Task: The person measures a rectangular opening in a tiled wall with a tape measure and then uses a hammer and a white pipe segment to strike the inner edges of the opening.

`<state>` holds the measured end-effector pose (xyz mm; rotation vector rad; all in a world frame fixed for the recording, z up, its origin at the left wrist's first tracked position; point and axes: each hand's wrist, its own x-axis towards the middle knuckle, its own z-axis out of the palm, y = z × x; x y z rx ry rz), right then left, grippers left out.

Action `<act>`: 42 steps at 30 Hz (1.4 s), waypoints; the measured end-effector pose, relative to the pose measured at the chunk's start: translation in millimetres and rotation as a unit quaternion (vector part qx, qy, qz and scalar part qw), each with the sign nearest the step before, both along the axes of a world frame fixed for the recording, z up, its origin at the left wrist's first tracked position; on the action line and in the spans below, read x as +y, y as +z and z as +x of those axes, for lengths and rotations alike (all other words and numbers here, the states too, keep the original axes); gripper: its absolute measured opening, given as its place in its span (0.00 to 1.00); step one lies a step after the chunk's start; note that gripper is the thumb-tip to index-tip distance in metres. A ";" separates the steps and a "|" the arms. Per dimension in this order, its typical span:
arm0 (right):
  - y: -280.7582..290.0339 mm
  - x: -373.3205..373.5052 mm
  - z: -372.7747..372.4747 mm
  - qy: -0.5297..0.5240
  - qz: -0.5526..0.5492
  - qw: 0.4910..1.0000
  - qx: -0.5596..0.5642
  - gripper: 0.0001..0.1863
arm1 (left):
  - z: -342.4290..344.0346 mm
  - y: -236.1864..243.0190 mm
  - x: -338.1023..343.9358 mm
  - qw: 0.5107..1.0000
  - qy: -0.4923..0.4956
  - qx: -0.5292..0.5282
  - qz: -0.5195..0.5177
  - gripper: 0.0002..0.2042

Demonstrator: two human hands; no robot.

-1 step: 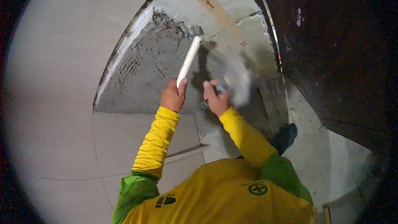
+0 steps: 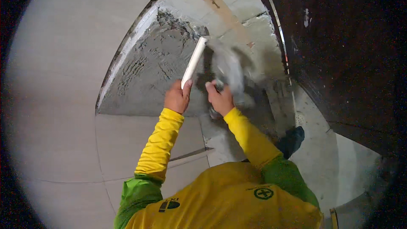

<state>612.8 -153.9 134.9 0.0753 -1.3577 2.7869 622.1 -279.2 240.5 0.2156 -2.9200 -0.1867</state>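
My left hand [image 2: 178, 98] is closed round the near end of a narrow white bar [image 2: 195, 59], which points away from me and tilts to the right. To its right, my right hand [image 2: 221, 99] is wrapped round the handle of a trowel; the trowel's pale blade [image 2: 229, 65] is smeared by motion, so its exact outline is lost. Below both tools lies wet grey mortar [image 2: 154, 61], rough and lumpy at its far end. A gap separates my two hands.
Large pale floor tiles [image 2: 59, 114] border the mortar on the left and near side. A dark brown panel [image 2: 339, 55] rises at right. Tan boards [image 2: 216, 4] lie at the far end. A dark shoe [image 2: 292, 141] shows right of my torso.
The trowel blade has swung left and away from me, closer to the white bar's far end. My right hand has shifted slightly left. My left hand and the bar stay in place.
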 end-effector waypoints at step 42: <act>11.8 10.1 21.8 0.012 -0.015 0.999 0.042 0.11 | -6.8 -12.7 -16.0 0.999 0.013 0.023 -0.017 0.21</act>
